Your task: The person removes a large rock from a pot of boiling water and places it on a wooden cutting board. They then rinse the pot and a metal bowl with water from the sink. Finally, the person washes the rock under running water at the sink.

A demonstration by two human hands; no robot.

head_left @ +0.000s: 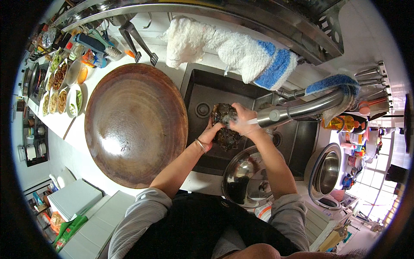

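Both hands hold a dark, lumpy, wet piece of food over the sink; its exact kind I cannot tell. My left hand, with a bangle at its wrist, grips the near left side. Around the upper right side my right hand is closed, thumb and fingers on the dark surface. Water from the steel pull-down faucet splashes onto the piece between the hands. Left of the hands, a drain shows in the sink floor.
A large round wooden chopping board lies left of the sink. A shiny metal lid or bowl overlaps the near sink edge. Towels hang behind. Dishes of chopped food stand far left, metal basins at right.
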